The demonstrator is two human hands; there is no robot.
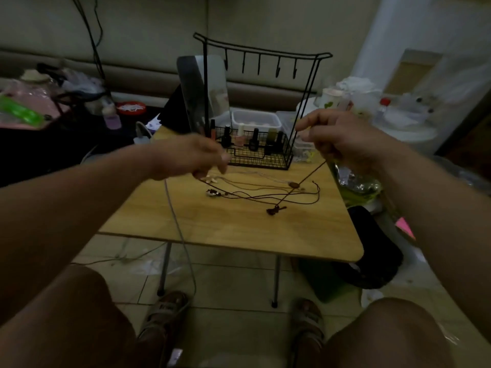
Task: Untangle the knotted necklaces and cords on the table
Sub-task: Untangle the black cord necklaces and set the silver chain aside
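Observation:
Several thin brown cords [265, 191] lie crossed over each other on the small wooden table [239, 229]. A dark knotted pendant [276, 209] hangs at the low end of one cord. That cord runs up taut to my right hand [342, 139], which grips it above the table's right side. An oval brown bead [293, 185] and a silver pendant [212, 193] lie among the cords. My left hand [191, 158], blurred, pinches a cord end just above the table's left side.
A black wire jewellery stand [263, 59] with hooks rises from a basket of nail polish bottles [255, 140] at the table's far edge. A mirror [202, 88] leans behind it. A white cable [178, 229] drops off the table's left edge. Clutter surrounds the table.

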